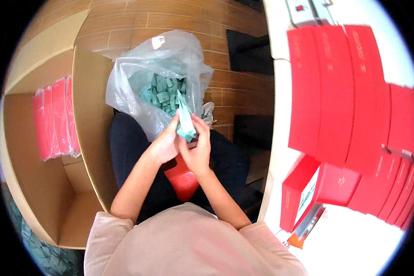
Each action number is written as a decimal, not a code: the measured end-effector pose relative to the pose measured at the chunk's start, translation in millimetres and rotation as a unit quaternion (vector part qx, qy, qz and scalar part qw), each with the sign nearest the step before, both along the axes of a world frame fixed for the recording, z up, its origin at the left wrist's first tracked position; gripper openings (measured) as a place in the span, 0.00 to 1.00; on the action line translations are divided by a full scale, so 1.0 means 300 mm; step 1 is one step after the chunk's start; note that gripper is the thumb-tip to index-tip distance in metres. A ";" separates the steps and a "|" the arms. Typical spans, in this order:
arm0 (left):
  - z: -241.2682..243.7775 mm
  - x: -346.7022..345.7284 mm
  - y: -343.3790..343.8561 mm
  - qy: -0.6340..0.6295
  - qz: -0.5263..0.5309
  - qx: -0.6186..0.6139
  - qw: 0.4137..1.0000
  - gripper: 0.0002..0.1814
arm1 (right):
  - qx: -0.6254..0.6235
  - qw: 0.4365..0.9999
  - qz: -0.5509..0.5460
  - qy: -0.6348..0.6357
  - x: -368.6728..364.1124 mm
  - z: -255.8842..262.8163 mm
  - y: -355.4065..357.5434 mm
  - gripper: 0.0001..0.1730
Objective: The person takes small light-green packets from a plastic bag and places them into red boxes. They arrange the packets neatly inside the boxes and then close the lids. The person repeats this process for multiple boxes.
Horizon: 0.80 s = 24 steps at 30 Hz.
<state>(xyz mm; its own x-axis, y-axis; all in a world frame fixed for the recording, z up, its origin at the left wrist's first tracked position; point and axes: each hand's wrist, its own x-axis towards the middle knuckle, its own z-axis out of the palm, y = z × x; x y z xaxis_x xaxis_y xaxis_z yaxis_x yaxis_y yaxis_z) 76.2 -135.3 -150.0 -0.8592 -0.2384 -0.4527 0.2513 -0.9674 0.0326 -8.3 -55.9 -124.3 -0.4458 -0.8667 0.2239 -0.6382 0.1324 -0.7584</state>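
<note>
In front of my lap I hold a pale green packet, its narrow end pointing away from me and its near end crumpled. My left hand grips it along the left side. The fingers of my right hand close on its right side and near end. Just beyond the packet, a large clear plastic bag gapes on the floor. Many small green packets are heaped inside it. A red surface shows between my legs, under my hands; its kind is partly hidden.
An open cardboard box stands at my left, holding plastic-wrapped red boxes. More green packets lie at the lower left. On the white table at right are stacked red boxes and an open red box.
</note>
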 end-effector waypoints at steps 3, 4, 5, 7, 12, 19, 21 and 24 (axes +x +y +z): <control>0.064 -0.016 0.080 -0.086 0.041 -0.129 0.987 0.24 | -0.016 0.993 -0.029 -0.110 0.034 0.093 0.109 0.25; 0.113 -0.025 0.101 -0.115 0.010 -0.194 0.974 0.24 | -0.027 0.982 -0.055 -0.181 0.022 0.083 0.152 0.23; 0.168 -0.034 0.119 -0.143 -0.019 -0.258 0.955 0.24 | -0.039 0.964 -0.078 -0.252 0.011 0.083 0.186 0.22; 0.186 -0.043 0.170 -0.109 -0.008 -0.480 0.871 0.27 | -0.072 0.923 -0.132 -0.354 0.009 0.135 0.217 0.20; 0.277 -0.019 0.237 -0.085 -0.067 -0.309 0.945 0.27 | -0.061 0.956 -0.063 -0.281 -0.082 0.335 0.366 0.28; 0.345 0.081 0.289 -0.021 -0.334 -0.207 0.919 0.29 | -0.001 0.946 0.225 0.233 -0.116 0.530 0.592 0.34; 0.381 0.088 0.288 0.105 -0.468 -0.192 0.856 0.29 | 0.016 0.907 0.277 0.317 -0.102 0.567 0.646 0.28; 0.449 0.053 0.348 0.170 -0.543 -0.261 0.780 0.29 | -0.008 0.896 0.271 0.352 -0.113 0.569 0.723 0.26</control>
